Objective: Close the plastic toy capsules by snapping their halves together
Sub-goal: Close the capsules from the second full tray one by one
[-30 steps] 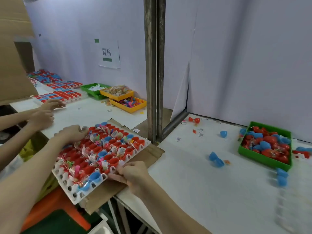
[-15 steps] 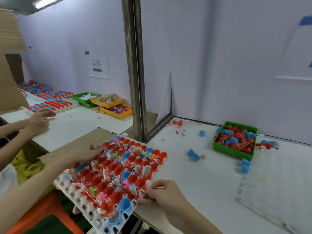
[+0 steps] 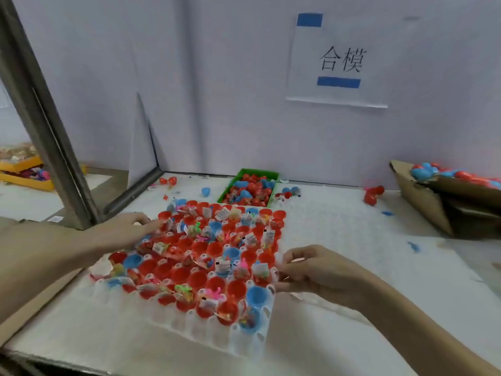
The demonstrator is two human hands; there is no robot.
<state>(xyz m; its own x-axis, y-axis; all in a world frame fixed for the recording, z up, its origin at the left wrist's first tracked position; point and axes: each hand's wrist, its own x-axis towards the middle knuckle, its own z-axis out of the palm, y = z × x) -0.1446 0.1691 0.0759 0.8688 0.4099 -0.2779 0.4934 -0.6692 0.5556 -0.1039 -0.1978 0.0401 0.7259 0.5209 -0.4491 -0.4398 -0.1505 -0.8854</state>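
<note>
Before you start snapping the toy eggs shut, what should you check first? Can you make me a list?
1. Tray fully on the table: ok, it lies flat on the white top.
2. Both hands on the tray: ok, the left hand rests at its far left edge and the right hand pinches its right edge.
3. Cups open and facing up: ok.
4. A toy in every cup: not ok, several red cups look empty.
5. Spare halves within reach: ok, the green bin of red and blue pieces sits just behind the tray.
6. Hands free to pick up a half: not ok, both are on the tray.
</note>
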